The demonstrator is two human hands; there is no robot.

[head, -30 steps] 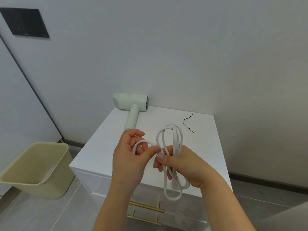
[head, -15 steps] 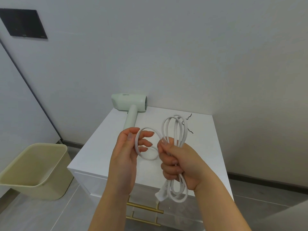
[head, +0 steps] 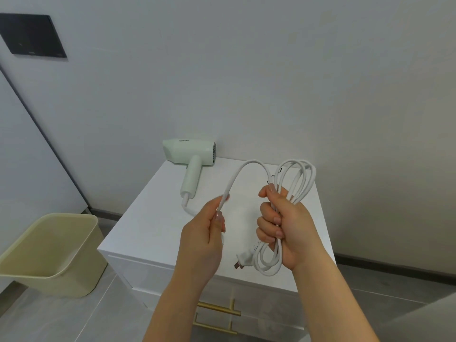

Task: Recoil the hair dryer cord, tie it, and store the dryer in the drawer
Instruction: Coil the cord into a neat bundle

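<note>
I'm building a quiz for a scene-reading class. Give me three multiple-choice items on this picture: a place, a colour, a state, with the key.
1. Where does the hair dryer lie?
A. on the floor
B. on the white cabinet top, by the wall
C. in an open drawer

2. What colour is the bin?
A. pale yellow
B. red
C. black

3. What is the right hand doing?
A. lying flat on the cabinet
B. gripping the coiled cord
C. holding the dryer's handle

Key: 1 B, it rests at the top's back edge; 2 A, its walls are cream-yellow; 3 B, its fingers curl round the loops, the plug hanging below.
</note>
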